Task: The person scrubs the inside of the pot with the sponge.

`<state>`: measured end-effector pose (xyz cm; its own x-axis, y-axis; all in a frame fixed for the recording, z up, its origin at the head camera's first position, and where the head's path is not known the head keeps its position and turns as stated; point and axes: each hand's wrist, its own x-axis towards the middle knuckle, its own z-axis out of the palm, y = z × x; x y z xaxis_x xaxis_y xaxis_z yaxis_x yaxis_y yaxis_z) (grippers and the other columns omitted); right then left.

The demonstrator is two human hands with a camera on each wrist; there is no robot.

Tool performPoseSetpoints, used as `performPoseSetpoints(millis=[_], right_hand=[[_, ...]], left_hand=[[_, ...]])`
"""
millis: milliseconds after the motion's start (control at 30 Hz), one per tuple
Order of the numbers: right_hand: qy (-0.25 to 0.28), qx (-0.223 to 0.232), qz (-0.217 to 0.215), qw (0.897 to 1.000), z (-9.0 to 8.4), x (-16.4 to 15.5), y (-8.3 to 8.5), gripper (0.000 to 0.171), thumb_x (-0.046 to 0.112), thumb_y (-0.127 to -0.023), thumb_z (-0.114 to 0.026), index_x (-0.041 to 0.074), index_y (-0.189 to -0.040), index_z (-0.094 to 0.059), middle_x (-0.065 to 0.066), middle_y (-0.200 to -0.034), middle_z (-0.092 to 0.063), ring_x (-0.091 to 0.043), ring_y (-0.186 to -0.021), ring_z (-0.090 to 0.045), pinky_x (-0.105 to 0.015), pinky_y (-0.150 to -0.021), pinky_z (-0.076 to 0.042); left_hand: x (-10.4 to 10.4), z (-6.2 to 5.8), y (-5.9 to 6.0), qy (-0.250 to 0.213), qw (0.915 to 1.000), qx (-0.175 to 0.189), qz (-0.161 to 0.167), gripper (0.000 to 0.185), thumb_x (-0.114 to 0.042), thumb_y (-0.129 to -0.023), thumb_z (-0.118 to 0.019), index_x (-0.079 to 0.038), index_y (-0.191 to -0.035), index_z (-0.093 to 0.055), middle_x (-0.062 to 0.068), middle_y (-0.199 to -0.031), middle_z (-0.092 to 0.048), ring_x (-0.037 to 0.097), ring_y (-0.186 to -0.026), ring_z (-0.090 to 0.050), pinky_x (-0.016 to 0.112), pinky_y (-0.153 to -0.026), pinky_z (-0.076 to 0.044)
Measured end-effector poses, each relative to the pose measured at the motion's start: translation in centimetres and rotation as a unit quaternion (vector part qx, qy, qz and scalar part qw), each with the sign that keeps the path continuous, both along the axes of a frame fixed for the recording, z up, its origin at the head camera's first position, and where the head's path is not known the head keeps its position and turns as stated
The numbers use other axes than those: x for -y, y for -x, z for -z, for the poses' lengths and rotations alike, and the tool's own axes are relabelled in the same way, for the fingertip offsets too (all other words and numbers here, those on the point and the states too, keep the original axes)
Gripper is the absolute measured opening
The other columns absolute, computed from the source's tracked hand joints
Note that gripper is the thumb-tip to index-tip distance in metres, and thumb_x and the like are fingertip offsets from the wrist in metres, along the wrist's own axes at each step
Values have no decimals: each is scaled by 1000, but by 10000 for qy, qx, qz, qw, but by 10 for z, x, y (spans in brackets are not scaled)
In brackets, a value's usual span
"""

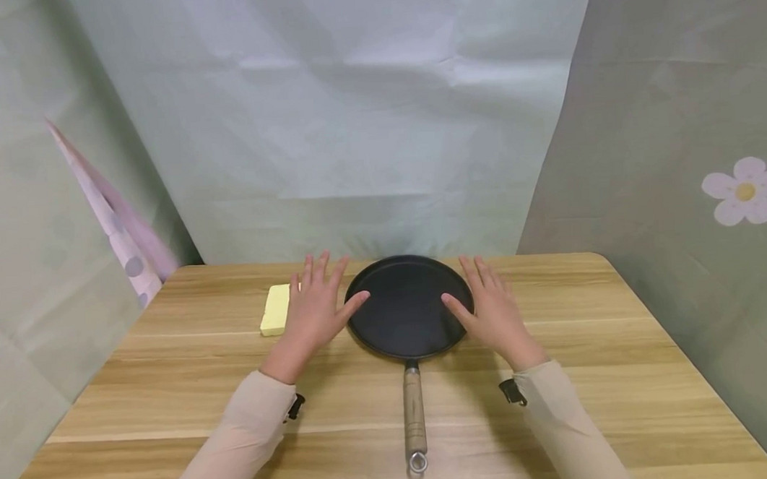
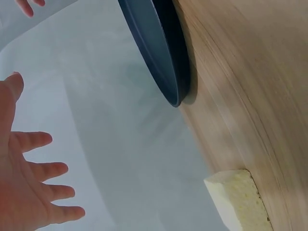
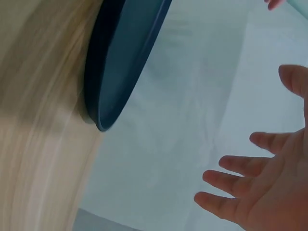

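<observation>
A black flat round pan (image 1: 405, 309) with a wooden handle (image 1: 414, 411) lies in the middle of the wooden table (image 1: 599, 373), handle pointing toward me. My left hand (image 1: 317, 305) hovers with spread straight fingers at the pan's left rim. My right hand (image 1: 491, 307) is held the same way at the right rim. Neither hand holds anything. A yellow sponge (image 1: 275, 309) lies just left of the left hand. In the left wrist view the left hand (image 2: 29, 178), the pan's edge (image 2: 159, 53) and the sponge (image 2: 240, 199) show. The right wrist view has the right hand (image 3: 260, 192) and the pan (image 3: 120, 62).
Pale green cloth (image 1: 351, 125) hangs behind and beside the table. A pink dotted fabric strip (image 1: 119, 224) leans at the back left. The right cloth panel bears a printed flower (image 1: 745, 190). Bare tabletop lies to the right of the pan and in front of both arms.
</observation>
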<state>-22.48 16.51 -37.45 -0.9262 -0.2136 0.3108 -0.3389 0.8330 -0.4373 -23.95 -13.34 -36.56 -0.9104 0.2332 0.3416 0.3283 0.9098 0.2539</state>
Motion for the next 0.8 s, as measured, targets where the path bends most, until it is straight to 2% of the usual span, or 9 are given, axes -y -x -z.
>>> performPoseSetpoints(millis=[233, 400, 567, 800], right_hand=[[872, 288, -195, 9956, 3, 2, -7, 76, 50, -96, -50, 10, -154, -20, -18, -156, -23, -37, -142, -22, -55, -111, -22], [1418, 486, -309, 9882, 8, 3, -12, 73, 47, -96, -52, 8, -152, -25, -18, -154, -28, -38, -140, -27, -56, -109, -26], [2130, 922, -411, 9718, 12, 5, -16, 67, 42, -97, -53, 10, -151, -28, -20, -150, -34, -40, -134, -36, -56, -104, -34], [2905, 1352, -414, 9464, 14, 7, -19, 59, 37, -99, -52, 8, -147, -34, -21, -144, -42, -36, -130, -43, -56, -105, -32]], left_hand=[[8, 1, 2, -118, 9999, -57, -31, 73, -57, -94, -49, -11, -149, -35, 23, -154, -24, 45, -142, -14, 61, -110, -14], [13, 0, 3, -247, 9996, -113, -56, 72, -55, -94, -50, -8, -147, -38, 25, -150, -29, 46, -140, -19, 61, -109, -17], [19, -1, 3, -350, 9992, -181, -93, 69, -49, -95, -53, -4, -145, -39, 27, -148, -32, 48, -137, -24, 62, -108, -19], [29, 0, 5, -624, 9978, -100, -196, 65, -46, -97, -51, -2, -143, -40, 28, -145, -35, 46, -135, -29, 63, -106, -22]])
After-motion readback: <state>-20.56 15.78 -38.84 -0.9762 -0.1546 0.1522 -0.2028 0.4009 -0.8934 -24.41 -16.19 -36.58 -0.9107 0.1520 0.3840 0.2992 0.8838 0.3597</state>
